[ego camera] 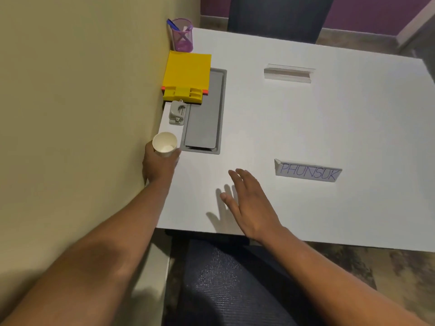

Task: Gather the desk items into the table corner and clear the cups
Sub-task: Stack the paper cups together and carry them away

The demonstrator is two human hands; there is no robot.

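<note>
Left hand (160, 164) wrapped round a small white paper cup (164, 144), fingers and thumb curled about its lower half, at the left edge of the white table (294, 128) close against the beige wall (70, 102). Cup tipped, open mouth facing up and toward the camera, long axis leaning from the base in the palm up toward the viewer; inside pale, contents not discernible. Right hand (251, 208) spread flat above the table's near edge, fingers straight and slightly fanned, pointing away toward the far left, holding nothing; shadow cast on the tabletop just beneath.

Ranged along the wall side, far to near: purple mesh pen holder (182, 35) upright in the far corner with a blue pen (173, 24) leaning in it; yellow plastic box file (187, 75) lying flat, clasp end toward the viewer; small grey hole punch (177, 112) just past the cup, long axis running away along the wall. Grey recessed cable tray lid (204, 114) set beside these, long side parallel to the wall. Folded white paper name card reading "PHUNSUK" (308, 171) to the right, lettering toward the viewer; second folded white card (288, 74) farther off, well apart. Dark mesh chair (235, 278) below the near edge.
</note>
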